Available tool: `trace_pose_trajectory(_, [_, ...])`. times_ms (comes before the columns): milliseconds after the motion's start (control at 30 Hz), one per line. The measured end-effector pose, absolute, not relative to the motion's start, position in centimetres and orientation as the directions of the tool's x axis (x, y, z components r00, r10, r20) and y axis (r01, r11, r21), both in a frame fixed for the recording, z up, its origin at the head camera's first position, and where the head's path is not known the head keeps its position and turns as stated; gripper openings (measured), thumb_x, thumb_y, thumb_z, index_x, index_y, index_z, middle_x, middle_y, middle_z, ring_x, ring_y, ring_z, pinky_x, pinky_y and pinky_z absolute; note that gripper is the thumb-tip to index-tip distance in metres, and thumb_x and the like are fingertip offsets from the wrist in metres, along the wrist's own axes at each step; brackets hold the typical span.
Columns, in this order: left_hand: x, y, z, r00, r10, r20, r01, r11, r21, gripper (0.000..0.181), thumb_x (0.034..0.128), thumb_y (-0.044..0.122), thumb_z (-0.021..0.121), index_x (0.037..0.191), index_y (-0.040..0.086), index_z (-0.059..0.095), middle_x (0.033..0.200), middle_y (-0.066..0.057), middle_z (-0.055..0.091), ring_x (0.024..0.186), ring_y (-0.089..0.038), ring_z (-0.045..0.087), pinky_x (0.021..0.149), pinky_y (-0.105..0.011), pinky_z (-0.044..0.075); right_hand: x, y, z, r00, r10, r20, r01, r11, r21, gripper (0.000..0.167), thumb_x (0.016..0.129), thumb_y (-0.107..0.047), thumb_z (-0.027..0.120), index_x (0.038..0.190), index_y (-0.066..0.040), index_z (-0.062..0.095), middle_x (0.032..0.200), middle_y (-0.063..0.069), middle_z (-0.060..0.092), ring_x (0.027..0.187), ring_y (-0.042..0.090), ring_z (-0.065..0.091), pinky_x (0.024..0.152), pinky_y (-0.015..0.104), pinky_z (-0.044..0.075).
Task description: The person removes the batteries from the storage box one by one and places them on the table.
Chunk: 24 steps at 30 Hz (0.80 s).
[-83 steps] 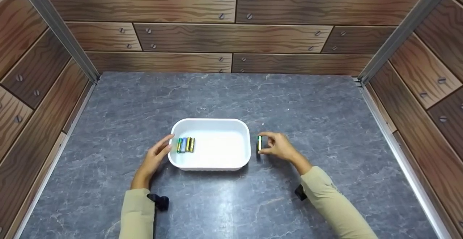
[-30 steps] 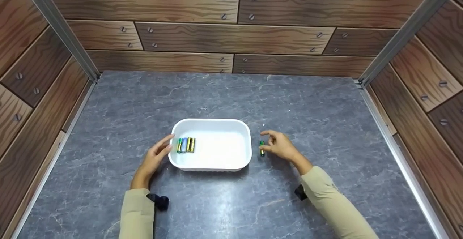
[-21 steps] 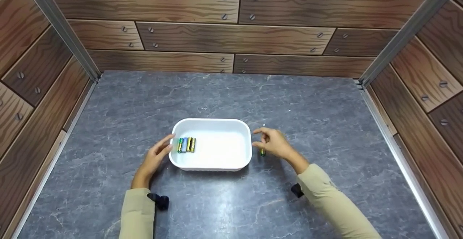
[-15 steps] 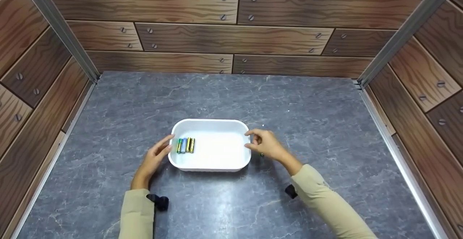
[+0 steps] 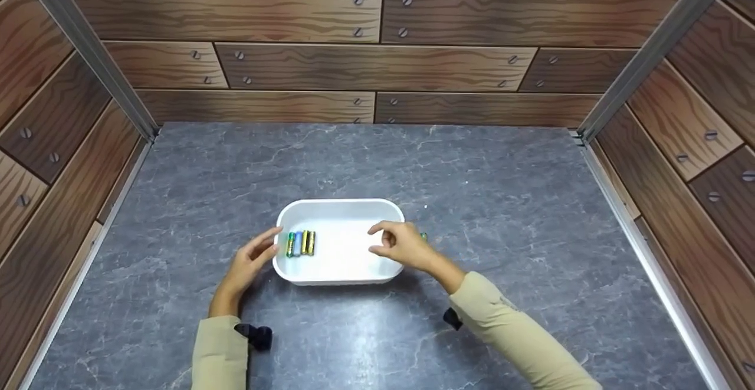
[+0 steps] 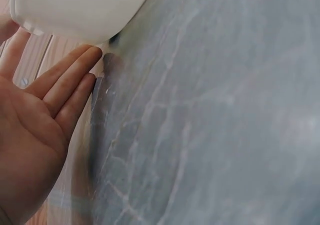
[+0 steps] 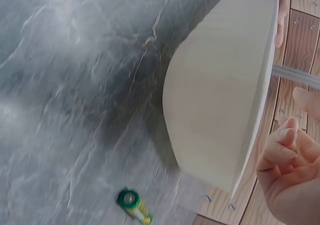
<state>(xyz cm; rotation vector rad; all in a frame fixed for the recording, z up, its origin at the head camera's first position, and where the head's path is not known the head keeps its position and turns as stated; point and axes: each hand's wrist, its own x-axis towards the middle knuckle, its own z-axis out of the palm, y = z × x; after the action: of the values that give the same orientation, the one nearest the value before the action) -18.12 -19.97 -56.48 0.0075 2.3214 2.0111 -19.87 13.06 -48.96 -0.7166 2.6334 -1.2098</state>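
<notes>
A white plastic tray (image 5: 337, 281) stands on the table, with several batteries (image 5: 304, 243) side by side at its left end, coloured green, blue and gold. My left hand (image 5: 246, 265) has its fingertips at the tray's left rim; in the left wrist view its fingers (image 6: 70, 82) are straight beside the white wall. Over the right part of the tray hovers my right hand (image 5: 407, 246), thumb and forefinger apart with nothing between them, the other fingers loosely bent. One green and yellow battery (image 7: 134, 205) lies on the table right of the tray, mostly hidden behind the hand in the head view.
The grey marbled table (image 5: 501, 201) extends around the tray. Wood-patterned walls (image 5: 307, 65) and metal corner posts (image 5: 643, 53) enclose it at the back and sides. A black wrist camera (image 5: 255, 337) sits by the left sleeve.
The right hand first held the single battery upright-looking beside the tray, then let it go on the table. It has since moved left over the tray. The left hand has stayed at the rim.
</notes>
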Motion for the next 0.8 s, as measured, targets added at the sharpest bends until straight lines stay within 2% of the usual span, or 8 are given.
trace_pose_trajectory(333, [-17.8,-20.0,-56.7,-0.997,0.082,-0.012,-0.001,0.13,0.991,0.041,0.0929,0.002,0.059,0.133,-0.003,0.054,0.125,-0.031,0.061,0.103,-0.006,0.065,0.088,-0.015,0.049,-19.5,10.6,-50.1,-0.843,-0.537,0.045,-0.393,0.554,-0.734,0.028,0.086,-0.013,0.072,0.107,0.004,0.067,0.067,0.015,0.06,0.056,0.001,0.04,0.055,0.013,0.035])
trace_pose_trajectory(800, [-17.7,-19.8,-56.8,-0.998,0.056,-0.024,-0.017,0.128,0.992,0.041,0.0941,0.004,0.058,0.134,-0.001,0.054,0.129,-0.029,0.06,0.102,0.002,0.062,0.09,-0.012,0.046,-20.0,8.1,-51.8,-0.85,-0.524,0.055,-0.409,0.591,-0.696,0.024,0.084,-0.013,0.073,0.102,0.003,0.068,0.066,0.014,0.062,0.056,0.002,0.04,0.056,0.014,0.034])
